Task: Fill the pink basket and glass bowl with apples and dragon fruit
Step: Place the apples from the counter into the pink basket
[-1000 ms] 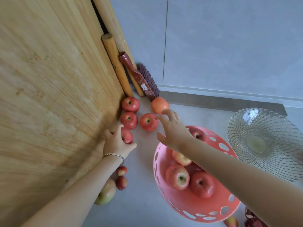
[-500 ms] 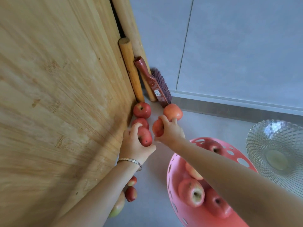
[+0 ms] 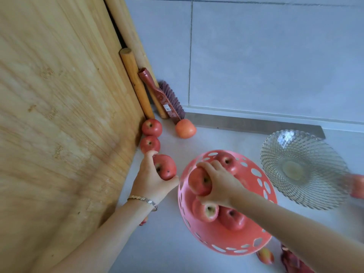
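My right hand (image 3: 220, 182) grips an apple (image 3: 199, 183) over the pink basket (image 3: 216, 243); my left hand (image 3: 151, 179) holds a second apple (image 3: 166, 167); dropping either hard could bounce fruit out.

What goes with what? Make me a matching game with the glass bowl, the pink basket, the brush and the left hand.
1 glass bowl
2 pink basket
3 brush
4 left hand

A grips an apple
B stands propped in the corner
C holds several apples
D has no fruit inside

Pairs: 1-D, 2-C, 3-B, 4-A
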Demonstrator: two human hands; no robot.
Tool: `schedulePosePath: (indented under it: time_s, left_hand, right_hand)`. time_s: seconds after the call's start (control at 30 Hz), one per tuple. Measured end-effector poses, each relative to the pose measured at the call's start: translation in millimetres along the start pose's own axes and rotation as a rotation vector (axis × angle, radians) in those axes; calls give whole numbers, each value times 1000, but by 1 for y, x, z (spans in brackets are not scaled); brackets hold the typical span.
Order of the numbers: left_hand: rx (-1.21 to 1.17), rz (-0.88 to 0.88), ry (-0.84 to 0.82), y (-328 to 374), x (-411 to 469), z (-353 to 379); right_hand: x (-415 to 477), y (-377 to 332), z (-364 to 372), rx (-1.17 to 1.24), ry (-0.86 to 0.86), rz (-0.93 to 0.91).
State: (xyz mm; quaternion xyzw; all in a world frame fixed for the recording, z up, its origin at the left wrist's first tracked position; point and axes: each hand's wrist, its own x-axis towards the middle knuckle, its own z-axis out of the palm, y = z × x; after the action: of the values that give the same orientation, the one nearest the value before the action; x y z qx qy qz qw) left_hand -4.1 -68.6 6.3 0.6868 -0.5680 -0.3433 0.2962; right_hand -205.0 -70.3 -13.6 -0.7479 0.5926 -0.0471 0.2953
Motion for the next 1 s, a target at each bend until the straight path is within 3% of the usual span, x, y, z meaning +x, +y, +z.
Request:
schedulePosePath:
  time_s: [0.3, 0.43, 0.6, 0.8, 0.9, 1.0]
  left_hand:
    - [45, 51, -61, 7, -25, -4]
    - [45, 55, -105, 11, -31, -3]
    - [0, 170, -269, 32, -38, 12]
    - [-77, 184, -506, 37, -21, 21]
    - [255, 310, -389, 21, -8, 34]
    - [581, 416, -329, 7, -6, 53]
  right_hand:
    - [12, -8, 25, -75, -84, -15]
    - [-3, -9, 12, 107, 4, -88]
    - [-28, -24, -10, 235, 81, -333]
    - [-35, 4, -23, 240, 213, -225]
    - [-26, 21, -28, 358, 333, -123]
    - [-11, 24, -34, 382, 310, -66]
